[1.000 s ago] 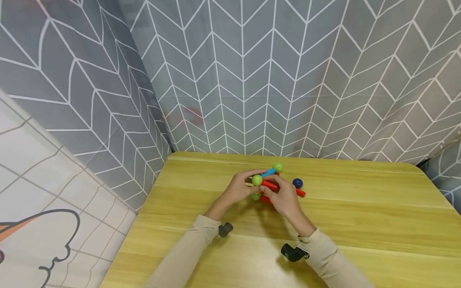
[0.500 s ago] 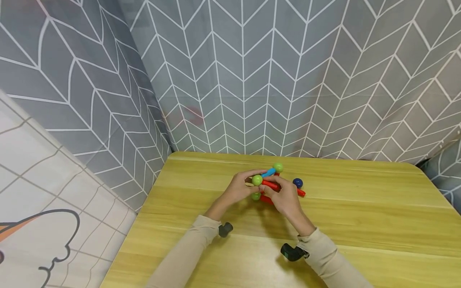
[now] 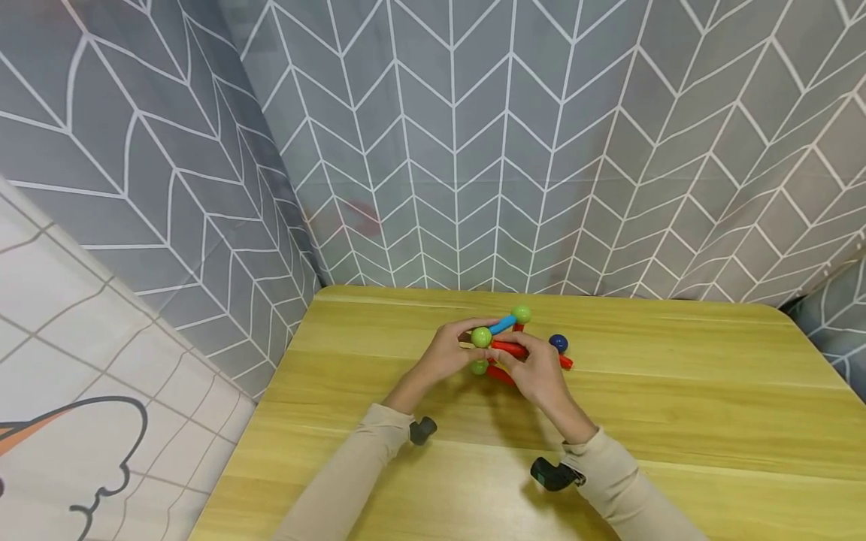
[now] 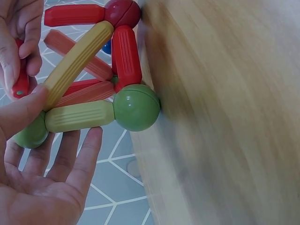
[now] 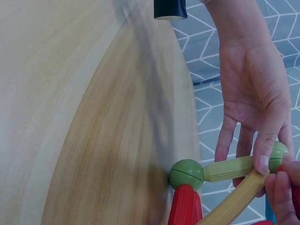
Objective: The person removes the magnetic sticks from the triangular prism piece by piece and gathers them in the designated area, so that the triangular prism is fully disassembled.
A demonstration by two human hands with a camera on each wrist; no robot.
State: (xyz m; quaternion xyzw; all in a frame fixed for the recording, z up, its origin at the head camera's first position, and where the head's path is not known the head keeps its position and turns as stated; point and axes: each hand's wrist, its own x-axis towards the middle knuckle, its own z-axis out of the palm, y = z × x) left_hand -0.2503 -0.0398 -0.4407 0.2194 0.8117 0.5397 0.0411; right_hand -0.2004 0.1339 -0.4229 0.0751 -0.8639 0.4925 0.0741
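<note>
A toy frame of ribbed rods and round balls stands at the middle of the table in the head view. At its upper near corner is a green ball (image 3: 481, 337), which my left hand (image 3: 444, 353) holds between thumb and fingers. The thumb lies against a curved yellow rod (image 4: 79, 63), and a pale green rod (image 4: 80, 116) runs down to another green ball (image 4: 137, 107). My right hand (image 3: 539, 370) pinches a red rod (image 4: 21, 72) close to the held corner. A blue rod (image 3: 503, 324) reaches back to a far green ball (image 3: 521, 314).
A dark blue ball (image 3: 558, 343) and a red rod end (image 3: 566, 362) show just right of the right hand. The wooden table (image 3: 676, 391) meets a grey patterned curtain (image 3: 433, 188) at its back edge. A dark wrist camera (image 3: 551, 475) sits beside the right sleeve.
</note>
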